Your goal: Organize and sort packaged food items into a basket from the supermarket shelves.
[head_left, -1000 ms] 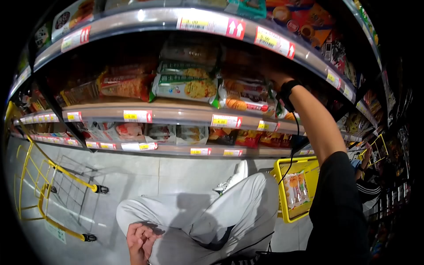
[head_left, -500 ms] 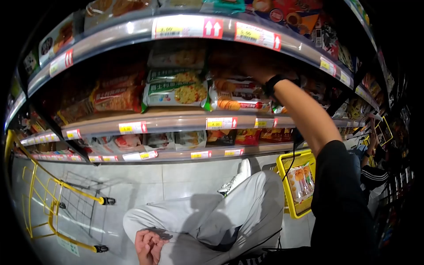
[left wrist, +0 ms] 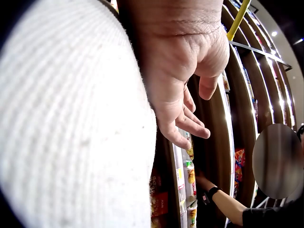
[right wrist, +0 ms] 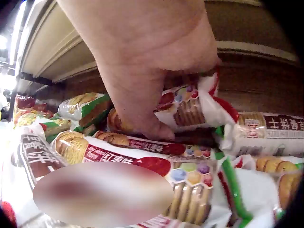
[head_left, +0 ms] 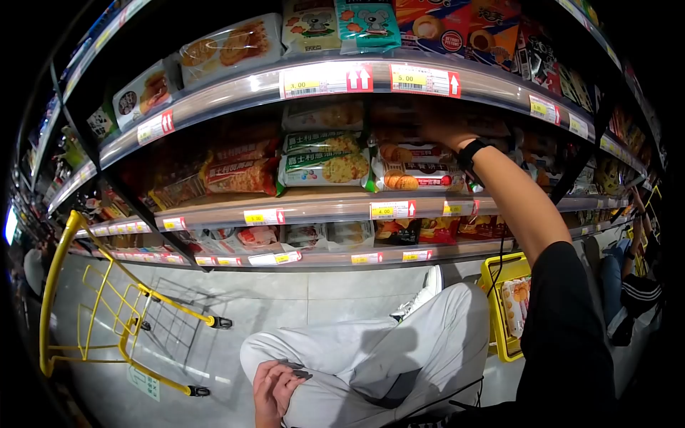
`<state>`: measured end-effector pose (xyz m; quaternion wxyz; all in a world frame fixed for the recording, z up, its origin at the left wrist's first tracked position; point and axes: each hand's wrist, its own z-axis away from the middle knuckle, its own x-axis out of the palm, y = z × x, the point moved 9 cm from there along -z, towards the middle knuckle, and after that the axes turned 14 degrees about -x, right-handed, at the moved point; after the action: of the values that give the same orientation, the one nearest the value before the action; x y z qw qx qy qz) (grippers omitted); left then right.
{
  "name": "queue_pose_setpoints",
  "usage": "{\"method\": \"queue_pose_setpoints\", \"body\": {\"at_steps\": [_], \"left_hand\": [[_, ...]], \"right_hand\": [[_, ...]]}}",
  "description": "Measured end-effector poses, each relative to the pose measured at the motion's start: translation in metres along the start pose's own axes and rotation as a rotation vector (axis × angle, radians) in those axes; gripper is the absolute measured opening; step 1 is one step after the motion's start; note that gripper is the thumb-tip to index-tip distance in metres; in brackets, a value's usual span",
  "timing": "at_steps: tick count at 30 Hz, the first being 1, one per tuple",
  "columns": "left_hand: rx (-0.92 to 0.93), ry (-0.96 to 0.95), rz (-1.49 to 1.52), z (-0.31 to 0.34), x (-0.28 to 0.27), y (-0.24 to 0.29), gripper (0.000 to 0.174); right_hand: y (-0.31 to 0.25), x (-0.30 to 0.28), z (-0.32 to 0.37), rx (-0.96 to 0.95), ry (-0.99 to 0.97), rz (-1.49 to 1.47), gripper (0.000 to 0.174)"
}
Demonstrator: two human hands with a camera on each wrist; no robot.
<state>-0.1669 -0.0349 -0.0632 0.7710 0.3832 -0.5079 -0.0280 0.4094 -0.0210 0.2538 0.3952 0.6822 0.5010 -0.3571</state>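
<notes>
In the right wrist view my right hand (right wrist: 152, 61) grips a red-and-white biscuit pack (right wrist: 183, 109), its thumb on the near side and its other fingers hidden behind. More red-date biscuit packs (right wrist: 142, 164) lie just below the hand. From the head view, the right hand (head_left: 442, 128) is inside the middle shelf, dim under the shelf above. My left hand (head_left: 277, 389) rests palm up on the grey trouser leg (head_left: 321, 342), fingers loosely curled and holding nothing. The same left hand (left wrist: 183, 71) hangs beside the pale fabric in the left wrist view.
A yellow basket (head_left: 505, 349) holding a biscuit pack (head_left: 515, 303) stands on the floor at right. On the left is a yellow wire cart (head_left: 57, 285). The price-tagged shelf edge (head_left: 321, 78) runs above the right hand. Another person (head_left: 631, 292) is at far right.
The head view has turned, so shelves, cart and basket appear farther right. The right arm is still reaching into the same shelf, and the left hand still lies on the leg.
</notes>
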Motion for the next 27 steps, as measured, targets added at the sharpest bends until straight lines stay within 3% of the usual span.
{"method": "queue_pose_setpoints", "body": {"at_steps": [1, 5, 7, 9, 11, 15, 17, 24, 27], "left_hand": [[-0.006, 0.006, 0.003, 0.000, 0.001, 0.000, 0.041], [-0.011, 0.000, 0.009, -0.001, 0.000, 0.000, 0.040], [-0.009, -0.001, 0.023, -0.002, 0.000, 0.000, 0.041], [-0.024, -0.006, 0.010, -0.002, 0.005, 0.000, 0.041], [-0.017, 0.106, -0.029, -0.003, 0.006, 0.003, 0.043], [0.003, 0.117, -0.029, -0.002, 0.002, 0.003, 0.045], [0.004, 0.107, -0.022, -0.002, 0.001, 0.002, 0.044], [0.019, 0.066, -0.001, -0.001, -0.001, 0.003, 0.044], [0.013, 0.062, 0.011, -0.001, 0.000, 0.003, 0.044]], "right_hand": [[0.003, 0.005, 0.004, 0.013, -0.137, 0.028, 0.056], [0.054, 0.014, 0.028, -0.001, -0.059, -0.164, 0.047], [0.072, 0.002, 0.041, 0.061, -0.273, 0.060, 0.052], [0.072, -0.008, 0.053, 0.071, -0.248, 0.044, 0.061], [0.093, -0.023, 0.068, 0.030, 0.242, 0.163, 0.058], [0.115, -0.006, 0.068, 0.028, 0.210, 0.202, 0.058], [0.094, -0.009, 0.062, 0.026, -0.019, 0.086, 0.057], [0.079, -0.024, 0.067, -0.004, 0.078, 0.047, 0.044], [0.064, -0.037, 0.060, -0.012, 0.110, 0.191, 0.042]]}}
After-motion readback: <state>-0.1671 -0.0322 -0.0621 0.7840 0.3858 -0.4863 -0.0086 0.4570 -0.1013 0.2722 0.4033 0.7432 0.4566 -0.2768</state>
